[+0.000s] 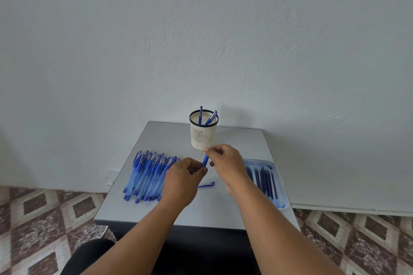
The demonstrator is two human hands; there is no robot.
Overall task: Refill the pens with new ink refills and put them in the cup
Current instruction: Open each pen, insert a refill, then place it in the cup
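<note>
Both hands hold one blue pen (pixel 205 160) upright above the middle of the grey table (pixel 237 138). My left hand (pixel 182 177) grips its lower part, and my right hand (pixel 225 162) pinches its top end. Behind them stands a cream slotted cup (pixel 203 135) with a black rim, holding two blue pens (pixel 211 118). A pile of several blue pens (pixel 148 174) lies on the table's left side. A clear tray (pixel 279 182) at the right holds several dark blue refills (pixel 264 179). A blue pen cap (pixel 206 185) lies on the table below my hands.
The small table stands against a pale wall, with patterned floor tiles (pixel 44 219) on either side. A dark-clad knee (pixel 89 254) shows at the bottom left, below the table's front edge.
</note>
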